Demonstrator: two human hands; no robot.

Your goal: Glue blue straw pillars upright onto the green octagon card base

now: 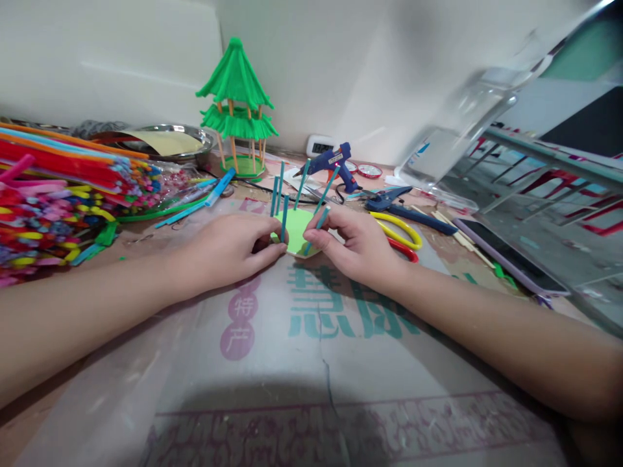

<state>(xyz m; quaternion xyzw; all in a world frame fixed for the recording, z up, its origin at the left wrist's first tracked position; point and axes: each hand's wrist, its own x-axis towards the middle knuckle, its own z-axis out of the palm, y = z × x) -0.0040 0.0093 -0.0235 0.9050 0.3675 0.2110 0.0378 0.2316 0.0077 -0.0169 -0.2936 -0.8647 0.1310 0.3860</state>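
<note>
A small light-green base plate (298,228) lies on the sheeted tabletop, with several thin blue sticks standing up along its edge. My left hand (233,250) is at the plate's left side, thumb and forefinger closed at the foot of a blue stick (285,211). On the right, my right hand (353,243) pinches another blue stick (323,216), which leans outward at the plate's right front edge. My fingers partly cover the plate's rim on both sides.
Behind stands a green-roofed model pavilion (237,110), with a blue glue gun (331,161) beside it. Pipe cleaners (63,188) heap up at left. Blue pliers (413,209), yellow-and-red scissors handles (402,233), a phone (509,254) and a clear bottle (442,143) lie or stand at right.
</note>
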